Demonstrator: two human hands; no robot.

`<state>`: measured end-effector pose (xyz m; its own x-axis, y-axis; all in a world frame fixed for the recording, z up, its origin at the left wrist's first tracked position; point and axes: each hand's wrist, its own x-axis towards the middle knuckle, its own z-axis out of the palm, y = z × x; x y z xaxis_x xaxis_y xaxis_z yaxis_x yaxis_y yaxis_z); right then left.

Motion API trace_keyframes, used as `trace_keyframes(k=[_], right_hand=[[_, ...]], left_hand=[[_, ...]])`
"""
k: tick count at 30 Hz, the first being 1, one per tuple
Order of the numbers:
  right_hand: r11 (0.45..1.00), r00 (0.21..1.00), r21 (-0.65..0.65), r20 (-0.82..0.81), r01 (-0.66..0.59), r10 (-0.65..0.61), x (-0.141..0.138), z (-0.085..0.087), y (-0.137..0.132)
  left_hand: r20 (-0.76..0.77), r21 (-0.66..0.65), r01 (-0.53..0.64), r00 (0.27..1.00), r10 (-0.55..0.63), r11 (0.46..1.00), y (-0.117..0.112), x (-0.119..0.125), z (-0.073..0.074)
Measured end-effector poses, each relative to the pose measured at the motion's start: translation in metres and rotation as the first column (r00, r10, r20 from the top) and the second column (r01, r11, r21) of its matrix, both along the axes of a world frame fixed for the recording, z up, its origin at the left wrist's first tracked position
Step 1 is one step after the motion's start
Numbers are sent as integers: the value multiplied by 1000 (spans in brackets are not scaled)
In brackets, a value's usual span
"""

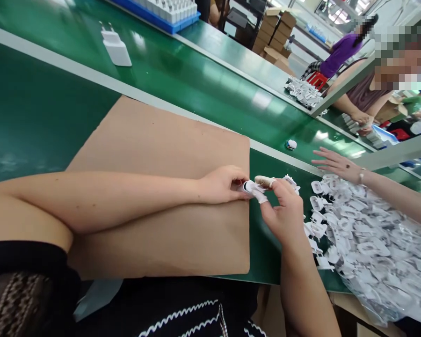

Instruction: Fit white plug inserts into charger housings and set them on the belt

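Note:
My left hand (224,184) is closed around a white charger housing (246,188) at the right edge of the cardboard sheet (154,150). The housing's dark open end faces my right hand (283,206). Thumb and index finger of that hand, both in whitish finger covers, pinch a small white plug cover (261,187) against this open end. Whether the two parts are joined is hidden by the fingers. Just beyond my right fingers lie several loose white plug covers (292,183).
A big heap of white plug covers (365,234) on clear plastic fills the right side. Above it reaches another person's open hand (340,166). A finished-looking white charger (115,47) and a small circuit part (291,144) lie on the green belt (203,89). A blue tray (185,25) holds white chargers.

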<state>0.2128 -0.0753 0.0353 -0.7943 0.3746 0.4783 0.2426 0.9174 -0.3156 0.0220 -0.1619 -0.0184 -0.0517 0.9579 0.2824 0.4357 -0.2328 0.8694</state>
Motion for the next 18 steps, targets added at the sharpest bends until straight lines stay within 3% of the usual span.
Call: trace_keyframes(k=[7, 18], right_hand=[[985, 998, 163, 24, 57, -62, -7, -5, -6], [992, 995, 117, 81, 45, -55, -11, -2, 9]], left_hand=[[11, 20, -2, 1000, 2, 1000, 1, -1, -2], [95, -45, -16, 995, 20, 999, 3, -1, -2]])
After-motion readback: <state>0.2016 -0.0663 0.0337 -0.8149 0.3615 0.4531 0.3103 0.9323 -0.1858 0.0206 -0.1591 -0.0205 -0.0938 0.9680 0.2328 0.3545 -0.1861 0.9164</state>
